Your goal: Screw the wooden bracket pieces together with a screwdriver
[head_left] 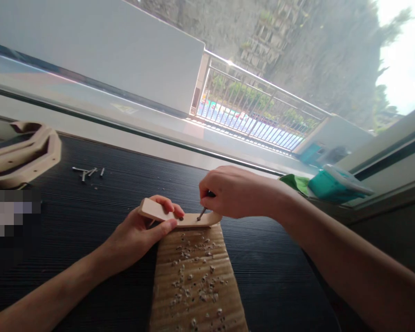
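My left hand (138, 230) is closed around the left part of a pale, angled wooden piece (190, 222), thumb in front and fingers over the top. The piece lies across the far end of a brown corrugated cardboard slab (197, 276) pitted with many holes. My right hand (228, 191) grips a screwdriver (203, 213) with a dark handle, mostly hidden by the fingers. Its thin shaft slants down to a screw or hole (198, 219) in the wood. A second dark screw or hole (181, 218) shows beside my left fingertips.
Several loose screws (90, 173) lie on the dark table (124, 184) at the back left. Pale wooden frame parts (51, 152) sit at the left edge. A teal container (335, 184) and a green item (295, 183) stand by the window at the right.
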Motion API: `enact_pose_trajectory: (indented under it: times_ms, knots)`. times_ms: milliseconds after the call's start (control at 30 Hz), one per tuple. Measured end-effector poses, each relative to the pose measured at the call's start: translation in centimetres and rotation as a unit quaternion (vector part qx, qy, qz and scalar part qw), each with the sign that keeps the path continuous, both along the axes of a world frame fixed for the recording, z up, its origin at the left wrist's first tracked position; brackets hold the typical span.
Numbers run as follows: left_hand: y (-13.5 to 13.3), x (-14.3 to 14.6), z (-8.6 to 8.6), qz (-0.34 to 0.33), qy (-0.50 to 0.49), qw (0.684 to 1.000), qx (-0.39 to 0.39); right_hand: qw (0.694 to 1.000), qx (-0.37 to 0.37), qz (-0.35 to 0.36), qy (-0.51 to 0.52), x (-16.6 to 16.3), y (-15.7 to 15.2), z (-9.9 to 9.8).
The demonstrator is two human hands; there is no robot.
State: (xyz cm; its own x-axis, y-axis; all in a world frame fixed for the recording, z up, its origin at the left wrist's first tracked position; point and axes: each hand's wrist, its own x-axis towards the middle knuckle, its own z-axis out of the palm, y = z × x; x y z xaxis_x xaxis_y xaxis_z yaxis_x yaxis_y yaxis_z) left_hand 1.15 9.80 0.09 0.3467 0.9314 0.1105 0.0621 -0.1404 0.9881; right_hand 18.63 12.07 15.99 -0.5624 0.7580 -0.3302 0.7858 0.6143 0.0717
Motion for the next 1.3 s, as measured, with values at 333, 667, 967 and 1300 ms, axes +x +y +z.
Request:
enact_pose_trajectory:
  times_ms: [333, 667, 967, 1300]
  knots:
    - [-0.5, -0.2, 0.6, -0.011, -0.014, 1.0, 0.01, 0.998, 0.001, -0.024, -0.057, -0.6, -0.1, 1.6]
    - [-0.5, 0.0, 0.5, 0.009, 0.01, 1.0, 0.006, 0.999, 0.012, 0.03, -0.02, 0.8, -1.0, 0.6]
    - [-0.7, 0.1, 0.8, 0.023, 0.003, 0.999, 0.024, 0.997, 0.03, -0.01, -0.063, 0.2, -2.1, 1.4]
    - [-0.6, 0.0, 0.7, 0.023, 0.009, 0.999, 0.021, 0.993, 0.036, 0.064, -0.096, 0.2, -1.3, 1.6]
